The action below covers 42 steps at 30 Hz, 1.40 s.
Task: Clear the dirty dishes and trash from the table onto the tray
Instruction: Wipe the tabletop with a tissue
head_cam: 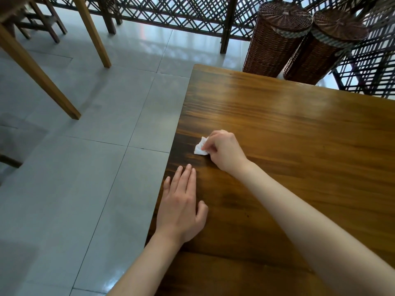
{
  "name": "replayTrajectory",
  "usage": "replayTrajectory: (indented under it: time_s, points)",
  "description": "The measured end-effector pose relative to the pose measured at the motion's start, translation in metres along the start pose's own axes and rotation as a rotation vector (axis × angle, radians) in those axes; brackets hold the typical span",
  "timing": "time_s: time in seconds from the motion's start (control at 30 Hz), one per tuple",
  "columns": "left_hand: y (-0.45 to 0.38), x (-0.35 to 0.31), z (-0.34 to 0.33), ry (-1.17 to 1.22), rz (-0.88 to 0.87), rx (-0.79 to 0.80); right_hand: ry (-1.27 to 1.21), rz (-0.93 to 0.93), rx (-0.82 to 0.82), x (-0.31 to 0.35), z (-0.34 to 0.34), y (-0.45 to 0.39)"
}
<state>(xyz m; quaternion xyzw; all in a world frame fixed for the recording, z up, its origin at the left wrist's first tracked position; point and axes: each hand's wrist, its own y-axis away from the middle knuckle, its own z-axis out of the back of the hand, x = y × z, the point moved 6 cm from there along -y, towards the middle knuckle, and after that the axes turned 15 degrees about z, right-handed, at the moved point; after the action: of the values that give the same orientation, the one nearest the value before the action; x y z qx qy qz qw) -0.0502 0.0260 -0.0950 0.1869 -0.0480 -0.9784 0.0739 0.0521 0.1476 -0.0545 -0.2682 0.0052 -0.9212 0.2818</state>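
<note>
From the head camera I look down on a corner of the wooden bench [299, 146], its left edge running from about 12 o'clock down toward 6 o'clock through the middle of the picture. My right hand [224, 149] reaches across to just left of centre, near that edge, and its grip is pinched on a small crumpled white napkin [200, 147]. The napkin lies on the bench top, touching the wood, with the fingertips [204, 148] curled down onto its right side; most of the paper shows to the left of the hand, at its 9 o'clock. My left hand [181, 206] lies at about 7 o'clock from the napkin, palm down, straddling the bench edge. Its grip is released: the fingers are straight and close together, pointing toward 12 o'clock, the thumb spread out to the right, holding nothing. The two hands are near each other but apart, and the left hand does not touch the napkin. Both forearms are bare.

Off the bench, grey floor tiles [74, 178] fill the left half. Pale wooden furniture legs [94, 33] stand at 10 to 11 o'clock. Two tall brown wicker baskets [275, 39] with lids stand side by side at 1 o'clock, just beyond the far bench edge, in front of a dark lattice screen [181, 11] that runs along the top
</note>
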Motion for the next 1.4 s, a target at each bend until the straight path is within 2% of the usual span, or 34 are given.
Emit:
replayTrajectory:
  time_s: [0.17, 0.33, 0.5, 0.6, 0.8, 1.03, 1.13, 1.27, 1.4]
  points:
    - [0.0, 0.0, 0.0, 0.0, -0.009, 0.001, 0.001, 0.006, -0.02, -0.01, 0.014, 0.052]
    - [0.001, -0.001, 0.001, -0.021, -0.012, -0.016, -0.01, -0.081, -0.007, -0.014, 0.027, 0.108]
    - [-0.001, 0.0, -0.001, -0.017, -0.015, -0.025, 0.063, -0.188, -0.211, -0.032, 0.045, 0.1]
    - [-0.002, 0.001, -0.002, -0.023, -0.011, -0.024, 0.088, -0.231, -0.154, -0.03, 0.028, 0.098]
    - [-0.001, 0.0, -0.003, -0.025, -0.022, -0.035, 0.089, -0.267, -0.169, -0.028, 0.026, 0.105]
    - [-0.001, 0.0, -0.002, -0.024, -0.038, -0.06, 0.048, -0.188, -0.128, 0.016, 0.009, 0.154]
    - [0.002, 0.0, 0.006, 0.083, -0.005, -0.062, -0.003, -0.222, -0.113, 0.026, 0.007, 0.176]
    - [0.028, 0.004, 0.02, 0.365, 0.115, -0.072, 0.0, -0.33, -0.255, 0.02, 0.023, 0.204]
    - [0.078, -0.001, 0.006, 0.165, 0.058, -0.035, -0.001, -0.358, -0.275, 0.018, 0.019, 0.196]
